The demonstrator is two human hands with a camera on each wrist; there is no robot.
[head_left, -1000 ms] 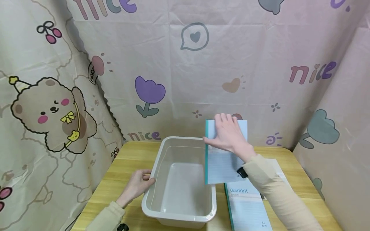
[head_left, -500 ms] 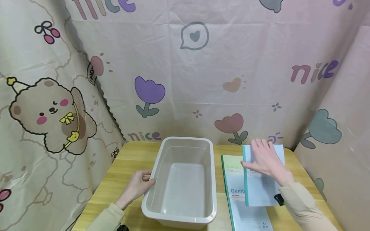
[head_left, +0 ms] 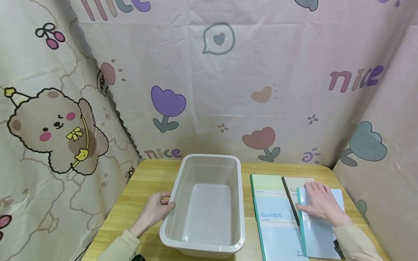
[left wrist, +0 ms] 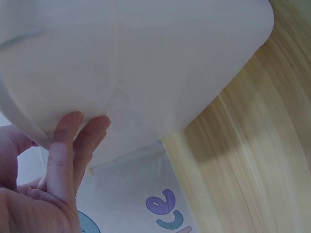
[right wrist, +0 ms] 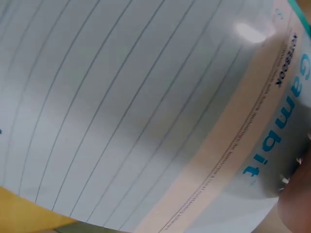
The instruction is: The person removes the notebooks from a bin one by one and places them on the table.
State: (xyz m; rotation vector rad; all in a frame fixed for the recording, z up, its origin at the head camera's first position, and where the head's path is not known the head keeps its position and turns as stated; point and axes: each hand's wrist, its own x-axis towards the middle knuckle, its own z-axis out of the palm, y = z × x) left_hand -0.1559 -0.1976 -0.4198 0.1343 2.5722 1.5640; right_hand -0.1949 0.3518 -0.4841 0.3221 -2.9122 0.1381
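Note:
My left hand (head_left: 153,209) grips the left rim of a grey-white plastic basin (head_left: 242,203); in the left wrist view, fingertips (left wrist: 99,124) lie against the basin's outer wall (left wrist: 160,63). Nothing lies inside the basin. At the table's right side, my right hand (head_left: 323,206) holds a light blue notebook (head_left: 318,239) with a teal spine, thumb at the spine edge and fingers at the top edge. That notebook (right wrist: 107,107) fills the right wrist view, its ruled cover reading "Gambit". It overlaps a cream notebook (head_left: 290,185) with a dark spine.
Left of the held notebook, another blue notebook (head_left: 281,235) lies over a pale green notebook (head_left: 267,183). All sit on a wooden table (head_left: 156,174). Printed curtains (head_left: 222,90) hang behind and at both sides.
My right hand has carried the blue notebook from over the basin's right rim, rightward and down toward the table's right side, uncovering the other notebooks. The left hand stays on the rim.

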